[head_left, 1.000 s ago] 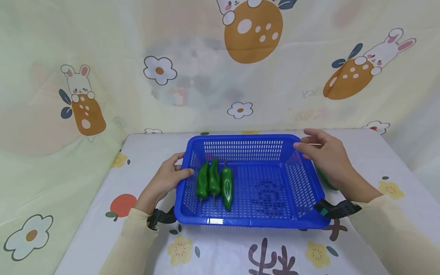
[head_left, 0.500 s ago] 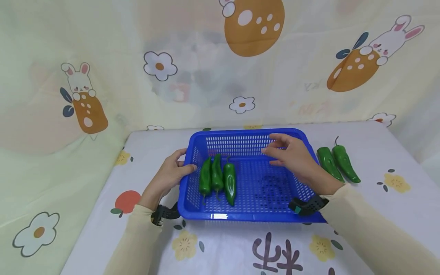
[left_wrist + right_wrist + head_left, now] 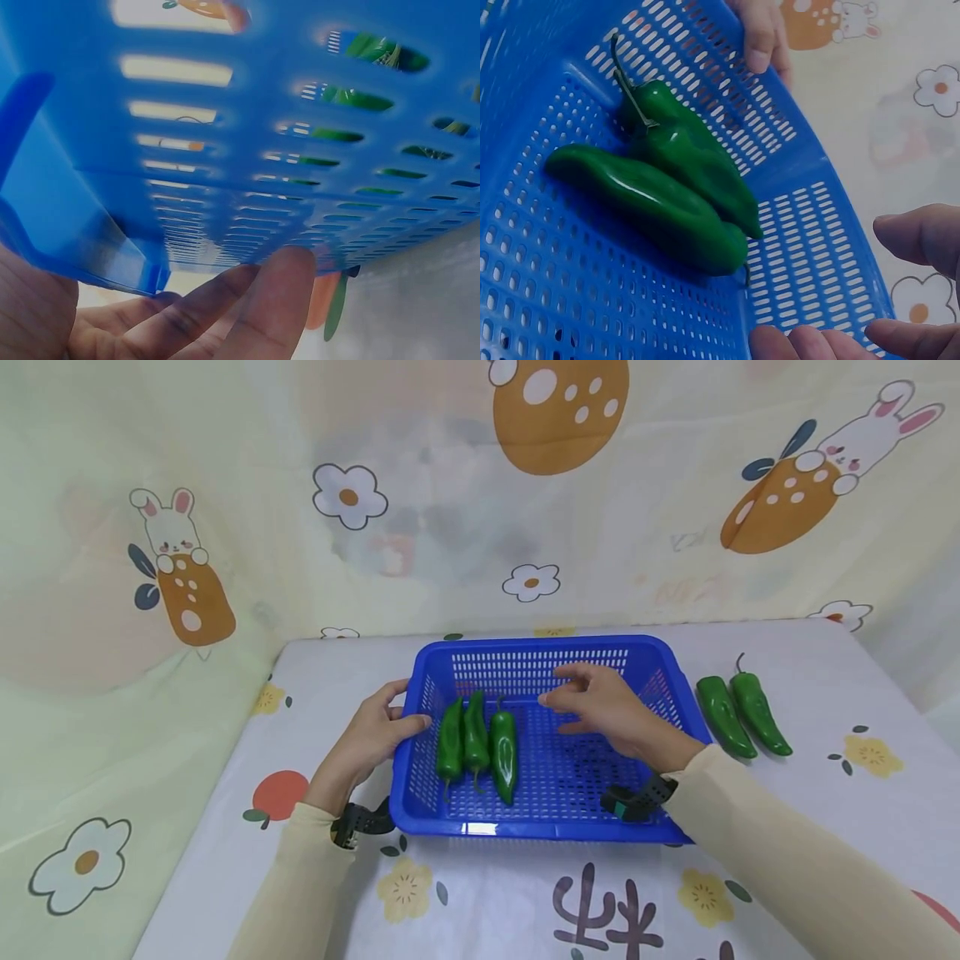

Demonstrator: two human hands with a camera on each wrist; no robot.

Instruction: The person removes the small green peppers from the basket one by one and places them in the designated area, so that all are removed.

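A blue plastic basket [image 3: 555,830] with slotted walls stands on the table. My left hand [image 3: 366,743] grips its left rim, thumb over the top and fingers [image 3: 274,307] against the outside wall. Inside, along the left wall, lie three green peppers: a left pepper [image 3: 449,747], a middle one [image 3: 476,735] and a right one [image 3: 504,760]. My right hand [image 3: 611,714] hovers over the basket's right half, fingers spread loosely and holding nothing. In the right wrist view, its thumb [image 3: 922,234] and fingers stand apart, with the nearest pepper [image 3: 645,206] some distance off.
Two more green peppers, one left [image 3: 724,718] and one right [image 3: 760,714], lie side by side on the table beyond the basket's right wall. A printed cloth [image 3: 420,893] covers the table. Printed fabric [image 3: 435,560] hangs behind and at the sides.
My right hand has moved left from the basket's right rim to above its inside, which uncovers the two peppers on the table. My left hand keeps its grip; the view has shifted slightly.
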